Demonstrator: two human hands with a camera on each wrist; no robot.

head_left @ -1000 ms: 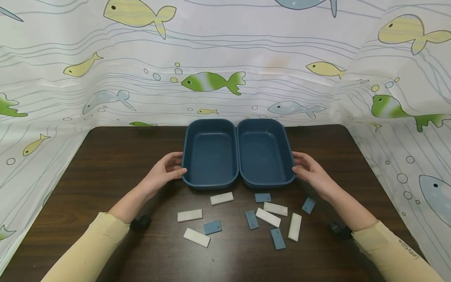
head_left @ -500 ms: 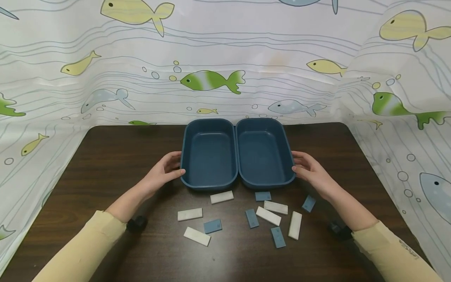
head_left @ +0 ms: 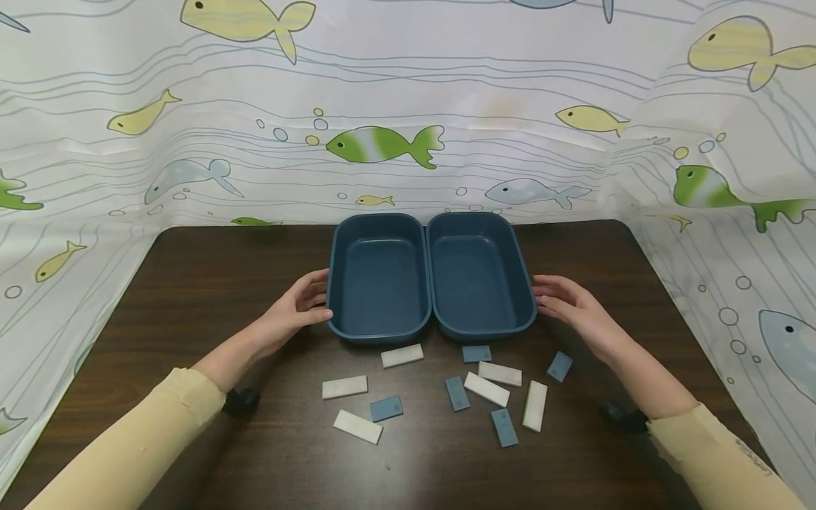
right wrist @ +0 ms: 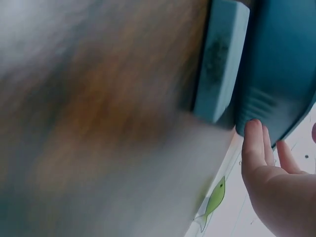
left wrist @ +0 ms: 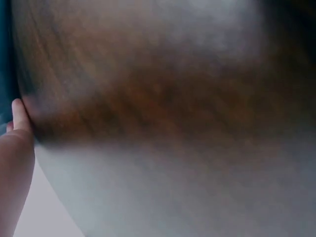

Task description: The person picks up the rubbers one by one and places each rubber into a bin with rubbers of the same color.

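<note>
Two dark blue rectangular trays, a left tray point(head_left: 380, 290) and a right tray point(head_left: 478, 283), stand side by side on the table in the head view, with nothing in them. My left hand point(head_left: 287, 315) lies along the left tray's outer wall, thumb by its rim and fingers loosely spread. Beside the right tray's outer wall is my right hand point(head_left: 583, 312), its fingers fairly straight. In the right wrist view, those fingertips point(right wrist: 253, 131) are at the tray's lower side. A blue tile point(right wrist: 222, 64) appears large there. The left wrist view shows only part of the left hand point(left wrist: 17, 153).
In front of the trays lie several white tiles, including one white tile point(head_left: 358, 427), and several smaller blue tiles, such as one blue tile point(head_left: 386, 409). A fish-patterned sheet point(head_left: 408, 106) rises behind and beside the brown table point(head_left: 223, 276).
My right hand has shifted slightly right, its thumb coming away from the right tray's rim. My left hand has barely moved. The trays and tiles keep their arrangement while the view tilts slightly.
</note>
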